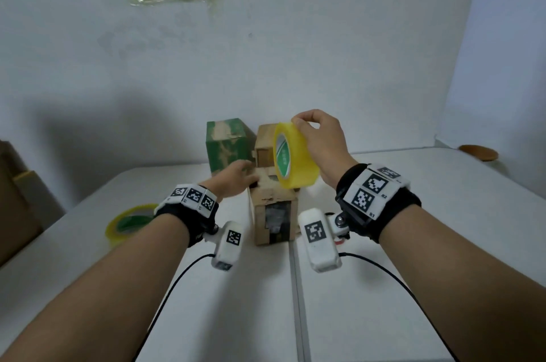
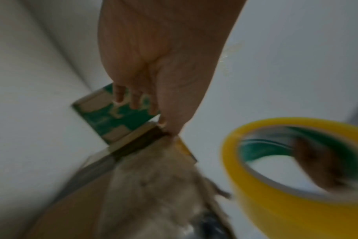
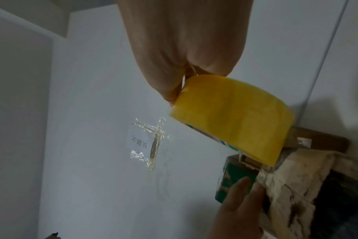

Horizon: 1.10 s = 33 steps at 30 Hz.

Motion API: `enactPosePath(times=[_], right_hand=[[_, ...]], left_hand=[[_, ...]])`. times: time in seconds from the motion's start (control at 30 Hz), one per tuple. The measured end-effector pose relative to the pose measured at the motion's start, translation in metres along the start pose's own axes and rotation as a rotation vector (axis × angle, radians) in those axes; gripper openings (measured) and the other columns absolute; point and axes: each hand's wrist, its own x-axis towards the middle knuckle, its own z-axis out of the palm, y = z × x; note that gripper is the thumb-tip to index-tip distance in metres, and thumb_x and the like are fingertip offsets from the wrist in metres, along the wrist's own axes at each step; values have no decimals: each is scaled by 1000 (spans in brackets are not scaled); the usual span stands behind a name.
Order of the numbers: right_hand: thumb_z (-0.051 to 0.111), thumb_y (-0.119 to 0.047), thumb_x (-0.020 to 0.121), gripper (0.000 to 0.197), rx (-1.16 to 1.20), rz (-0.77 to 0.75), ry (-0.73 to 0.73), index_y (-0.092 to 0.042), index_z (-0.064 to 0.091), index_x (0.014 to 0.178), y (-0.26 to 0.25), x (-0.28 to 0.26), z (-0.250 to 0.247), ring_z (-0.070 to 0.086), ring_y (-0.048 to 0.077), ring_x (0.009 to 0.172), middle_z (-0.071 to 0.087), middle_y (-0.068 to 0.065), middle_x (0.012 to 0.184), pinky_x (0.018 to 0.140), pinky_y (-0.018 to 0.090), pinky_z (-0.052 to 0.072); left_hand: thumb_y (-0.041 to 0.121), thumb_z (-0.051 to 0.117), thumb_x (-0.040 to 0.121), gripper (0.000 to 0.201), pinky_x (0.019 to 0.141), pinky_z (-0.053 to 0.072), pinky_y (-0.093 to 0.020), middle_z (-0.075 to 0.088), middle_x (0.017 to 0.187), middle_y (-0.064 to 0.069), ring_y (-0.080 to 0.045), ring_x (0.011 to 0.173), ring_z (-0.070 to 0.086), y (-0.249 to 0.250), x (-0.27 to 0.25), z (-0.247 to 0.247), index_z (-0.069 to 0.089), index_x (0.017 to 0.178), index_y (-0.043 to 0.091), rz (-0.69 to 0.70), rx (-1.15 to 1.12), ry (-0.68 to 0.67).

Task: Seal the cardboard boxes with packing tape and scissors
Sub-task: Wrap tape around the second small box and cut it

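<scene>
A worn brown cardboard box stands at the table's middle, its top torn and patchy with old tape. My left hand lies on the box's top left with straight fingers reaching to its far edge. My right hand grips a yellow roll of packing tape by its rim and holds it upright just above the box's top right. The right wrist view shows the roll pinched between my thumb and fingers, over the box. No scissors are in view.
A green printed box and a second brown box stand behind, against the wall. Another yellow tape roll lies flat on the white table to the left. Brown cardboard sits at the left edge, a round wooden disc far right.
</scene>
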Motion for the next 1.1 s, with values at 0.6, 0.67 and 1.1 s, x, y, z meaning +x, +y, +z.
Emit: enactPosePath(times=[0.6,0.67,1.1], right_hand=[[63,-23,92,12,-85,-45,-250,-25,65,80,2,-8,11,56,7,87,61,-16,84,85,28,47],[61,-25,94,8,-98,-79,-246,-22,65,88,5,-7,10,56,8,91,60,-16,87,86,26,45],[42,-21,103,27,-157,-78,-260,-12,66,110,8,-9,16,56,10,97,63,-4,103,80,20,41]], left_hand=[[43,43,98,40,85,50,-37,64,107,-7,-28,99,61,-27,-8,-6,63,109,9,27,126,91],[31,45,100,30,86,53,-41,66,110,-6,-25,97,63,-13,-11,-24,65,116,14,75,8,318],[55,62,86,40,59,43,-15,71,90,3,-6,78,59,69,-32,-56,73,97,18,261,112,346]])
